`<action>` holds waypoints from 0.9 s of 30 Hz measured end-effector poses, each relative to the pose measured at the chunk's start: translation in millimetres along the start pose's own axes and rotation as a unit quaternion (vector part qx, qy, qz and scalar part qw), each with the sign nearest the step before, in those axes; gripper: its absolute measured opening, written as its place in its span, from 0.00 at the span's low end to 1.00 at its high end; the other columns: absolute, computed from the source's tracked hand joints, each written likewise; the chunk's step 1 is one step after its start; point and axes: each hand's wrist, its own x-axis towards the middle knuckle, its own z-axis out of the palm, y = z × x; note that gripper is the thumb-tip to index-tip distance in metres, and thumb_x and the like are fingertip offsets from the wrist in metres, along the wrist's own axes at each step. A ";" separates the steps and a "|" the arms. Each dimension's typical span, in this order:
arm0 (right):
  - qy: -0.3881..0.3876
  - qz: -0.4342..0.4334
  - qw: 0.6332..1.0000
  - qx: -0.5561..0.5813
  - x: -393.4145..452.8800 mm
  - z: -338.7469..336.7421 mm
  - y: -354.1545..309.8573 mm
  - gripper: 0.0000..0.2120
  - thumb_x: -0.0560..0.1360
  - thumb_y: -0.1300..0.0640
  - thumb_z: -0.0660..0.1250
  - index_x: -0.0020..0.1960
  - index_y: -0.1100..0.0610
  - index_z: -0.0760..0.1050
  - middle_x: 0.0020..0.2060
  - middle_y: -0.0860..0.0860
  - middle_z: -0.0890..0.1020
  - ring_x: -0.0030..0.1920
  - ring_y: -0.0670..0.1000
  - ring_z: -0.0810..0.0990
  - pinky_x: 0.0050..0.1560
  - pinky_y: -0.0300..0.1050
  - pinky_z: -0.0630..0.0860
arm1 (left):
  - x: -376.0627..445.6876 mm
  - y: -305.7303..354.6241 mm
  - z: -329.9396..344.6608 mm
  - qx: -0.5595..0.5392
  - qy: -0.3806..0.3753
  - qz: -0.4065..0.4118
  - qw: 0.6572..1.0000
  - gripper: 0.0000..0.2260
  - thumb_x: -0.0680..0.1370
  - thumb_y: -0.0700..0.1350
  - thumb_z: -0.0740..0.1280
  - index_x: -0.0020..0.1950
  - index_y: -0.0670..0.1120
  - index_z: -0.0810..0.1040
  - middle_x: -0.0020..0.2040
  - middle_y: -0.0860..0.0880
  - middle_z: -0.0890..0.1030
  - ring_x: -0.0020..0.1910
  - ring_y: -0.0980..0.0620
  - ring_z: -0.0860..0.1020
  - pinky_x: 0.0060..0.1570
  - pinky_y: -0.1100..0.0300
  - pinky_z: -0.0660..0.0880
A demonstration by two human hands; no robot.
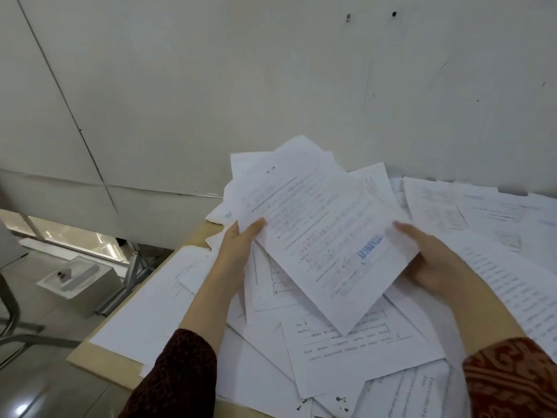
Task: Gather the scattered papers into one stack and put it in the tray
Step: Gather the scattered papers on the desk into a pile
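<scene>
I hold a loose, fanned bundle of printed white papers (pixel 316 224) above the table, tilted toward the wall; its top sheet carries a blue stamp. My left hand (pixel 238 245) grips the bundle's left edge, thumb on top. My right hand (pixel 431 260) grips its right lower edge, thumb on top and fingers hidden underneath. Many more scattered papers (pixel 355 351) lie overlapping on the wooden table (pixel 87 357) below and to the right. No tray is in view.
A white wall (pixel 271 86) stands right behind the table. The table's left edge drops to a tiled floor with a white box (pixel 81 279) and metal chair legs (pixel 12 312). Black paper clips (pixel 340 401) lie near the front edge.
</scene>
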 end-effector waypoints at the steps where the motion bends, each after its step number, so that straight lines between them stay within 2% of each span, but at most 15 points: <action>1: 0.019 -0.014 0.999 -0.033 2.6 1.3 4.3 0.12 0.75 0.60 0.67 0.57 0.62 0.76 0.47 0.55 0.84 0.45 0.53 0.83 0.41 0.47 0.82 | -1.8 0.0 1.8 -0.003 -0.005 0.008 1.000 0.05 0.79 0.46 0.65 0.53 0.52 0.78 0.53 0.53 0.83 0.54 0.52 0.80 0.57 0.54 0.76; 3: 0.066 -0.050 0.994 -0.074 4.9 7.0 10.5 0.11 0.74 0.66 0.67 0.56 0.62 0.75 0.52 0.57 0.82 0.47 0.55 0.82 0.47 0.48 0.80 | -3.5 -0.7 4.4 -0.005 -0.008 0.026 1.000 0.05 0.79 0.48 0.65 0.54 0.53 0.78 0.53 0.54 0.83 0.54 0.54 0.81 0.56 0.57 0.76; 6: 0.107 -0.076 0.987 -0.097 7.0 18.5 16.8 0.15 0.74 0.65 0.68 0.60 0.61 0.74 0.54 0.58 0.80 0.52 0.57 0.79 0.53 0.51 0.76 | -3.4 -4.0 4.7 0.022 -0.026 0.051 0.998 0.12 0.78 0.44 0.67 0.61 0.52 0.76 0.57 0.54 0.82 0.55 0.53 0.81 0.55 0.56 0.78; 9: 0.079 -0.076 0.971 -0.211 1.0 28.4 12.2 0.16 0.76 0.55 0.67 0.61 0.61 0.74 0.55 0.56 0.81 0.53 0.56 0.80 0.55 0.54 0.78 | -2.0 -9.8 1.8 0.059 -0.032 0.048 0.997 0.17 0.78 0.40 0.66 0.66 0.49 0.73 0.60 0.51 0.80 0.57 0.49 0.80 0.57 0.50 0.76; 12: 0.041 -0.121 0.933 -0.337 -25.8 21.2 -3.6 0.17 0.77 0.45 0.62 0.56 0.57 0.76 0.51 0.52 0.82 0.49 0.49 0.82 0.52 0.47 0.79 | 1.7 -10.5 2.1 0.068 -0.027 0.030 0.997 0.16 0.78 0.39 0.65 0.65 0.49 0.74 0.59 0.49 0.81 0.57 0.47 0.80 0.58 0.47 0.76; 14: 0.033 -0.123 0.881 -0.456 -50.3 5.7 -10.0 0.21 0.73 0.41 0.66 0.62 0.49 0.71 0.55 0.48 0.78 0.53 0.48 0.78 0.51 0.43 0.75 | 3.7 -7.9 4.8 0.069 -0.028 0.024 0.997 0.15 0.79 0.38 0.64 0.65 0.47 0.75 0.57 0.49 0.81 0.54 0.47 0.80 0.54 0.50 0.77; 16: 0.022 -0.049 0.776 -0.629 -72.5 -13.9 -5.0 0.36 0.68 0.38 0.70 0.72 0.45 0.60 0.63 0.49 0.71 0.63 0.51 0.71 0.59 0.47 0.70 | 3.0 -6.0 9.9 0.074 -0.034 0.011 0.997 0.15 0.79 0.36 0.62 0.64 0.46 0.73 0.54 0.50 0.80 0.50 0.50 0.80 0.46 0.56 0.77; 17: 0.022 -0.016 0.725 -0.689 -80.3 -21.0 1.6 0.41 0.67 0.36 0.70 0.74 0.45 0.56 0.67 0.49 0.67 0.67 0.53 0.66 0.64 0.51 0.67 | 2.2 -5.0 11.7 0.073 -0.037 0.003 0.997 0.15 0.79 0.35 0.61 0.65 0.45 0.72 0.54 0.49 0.80 0.48 0.51 0.79 0.42 0.58 0.76; 18: 0.028 -0.002 0.699 -0.715 -87.4 -25.3 8.4 0.42 0.67 0.35 0.69 0.74 0.46 0.55 0.70 0.48 0.64 0.69 0.52 0.63 0.67 0.53 0.64 | 1.0 -4.3 12.9 0.073 -0.041 -0.004 0.996 0.16 0.79 0.35 0.61 0.66 0.45 0.71 0.55 0.48 0.79 0.48 0.51 0.79 0.40 0.58 0.75; 19: 0.035 -0.009 0.700 -0.713 -91.6 -28.8 14.4 0.40 0.68 0.36 0.68 0.74 0.47 0.57 0.71 0.47 0.63 0.70 0.52 0.62 0.68 0.53 0.64 | 0.0 -4.1 13.0 0.074 -0.048 -0.010 0.996 0.17 0.79 0.34 0.60 0.67 0.44 0.70 0.57 0.47 0.78 0.48 0.51 0.79 0.40 0.58 0.75; 21: 0.037 -0.049 0.733 -0.678 -99.3 -33.4 19.7 0.34 0.71 0.37 0.65 0.73 0.48 0.61 0.70 0.47 0.66 0.68 0.50 0.65 0.67 0.49 0.65 | -3.6 -4.3 12.3 0.083 -0.062 -0.014 0.995 0.18 0.79 0.34 0.60 0.68 0.45 0.70 0.58 0.46 0.78 0.49 0.50 0.79 0.41 0.57 0.76; 23: 0.049 -0.050 0.760 -0.646 -103.0 -36.7 17.1 0.32 0.73 0.37 0.63 0.72 0.50 0.62 0.69 0.48 0.67 0.68 0.50 0.67 0.66 0.46 0.65 | -6.7 -4.4 9.7 0.092 -0.069 -0.015 0.993 0.18 0.78 0.34 0.60 0.68 0.45 0.70 0.58 0.46 0.78 0.50 0.49 0.79 0.43 0.56 0.76; 25: 0.066 -0.020 0.749 -0.659 -102.7 -43.7 12.8 0.31 0.72 0.41 0.67 0.71 0.51 0.64 0.67 0.49 0.69 0.68 0.52 0.66 0.66 0.46 0.64 | -8.9 -3.4 8.0 0.100 -0.076 -0.020 0.992 0.18 0.78 0.35 0.60 0.67 0.46 0.70 0.58 0.46 0.78 0.50 0.49 0.79 0.43 0.56 0.76; 27: 0.073 -0.001 0.730 -0.680 -99.3 -49.0 13.1 0.24 0.72 0.45 0.69 0.64 0.51 0.67 0.60 0.49 0.72 0.65 0.54 0.70 0.63 0.45 0.67 | -9.9 -3.3 7.3 0.116 -0.092 -0.027 0.989 0.17 0.79 0.36 0.61 0.67 0.46 0.71 0.58 0.47 0.78 0.50 0.50 0.79 0.42 0.56 0.76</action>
